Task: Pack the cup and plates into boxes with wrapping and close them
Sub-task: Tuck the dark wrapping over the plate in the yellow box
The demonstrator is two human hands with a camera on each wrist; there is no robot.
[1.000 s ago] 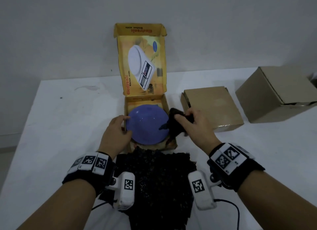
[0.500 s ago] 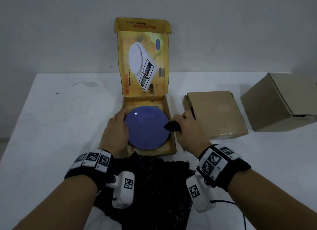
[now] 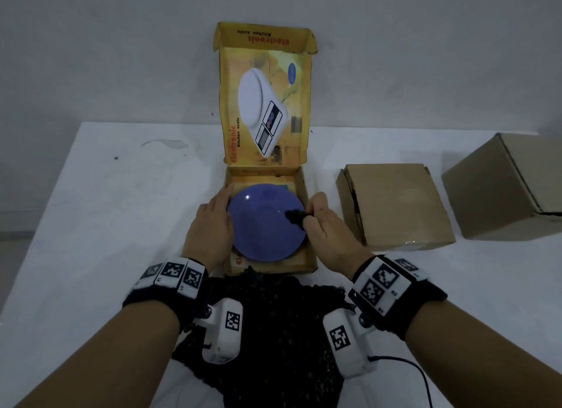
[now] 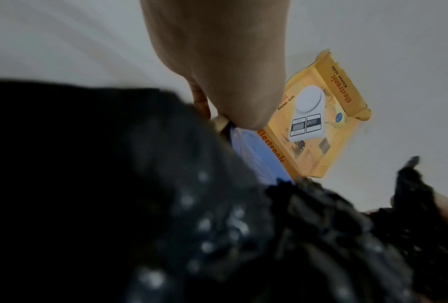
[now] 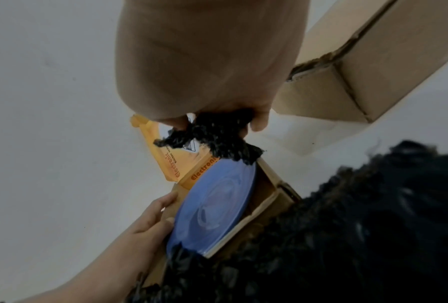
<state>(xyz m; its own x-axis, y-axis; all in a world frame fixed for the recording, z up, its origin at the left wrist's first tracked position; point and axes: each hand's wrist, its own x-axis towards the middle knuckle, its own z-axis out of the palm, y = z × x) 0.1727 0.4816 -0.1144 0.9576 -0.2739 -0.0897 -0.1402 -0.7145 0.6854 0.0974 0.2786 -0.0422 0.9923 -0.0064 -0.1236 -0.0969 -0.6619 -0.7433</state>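
Note:
A blue plate (image 3: 264,225) lies in the tray of an open yellow kitchen-scale box (image 3: 273,266), whose lid (image 3: 264,103) stands upright behind it. My left hand (image 3: 213,222) lies along the plate's left rim and the box wall, fingers (image 5: 163,207) straight and touching the rim. At the plate's right rim my right hand (image 3: 307,216) pinches a small bunch of black wrapping (image 3: 295,217), which hangs from the fingers over the plate's edge (image 5: 217,141). A larger sheet of black bubble wrapping (image 3: 279,331) is spread on the table just in front of the box, under both wrists.
Two shut brown cardboard boxes stand to the right, a flat one (image 3: 395,204) near the yellow box and a bigger one (image 3: 511,188) at the far right. The white table (image 3: 106,225) meets a grey wall behind. A cable (image 3: 419,374) trails from the right wrist.
The plate has gone from tilted and raised to lying flat in the tray. My right hand has come down to the rim, with less of the black wrapping showing.

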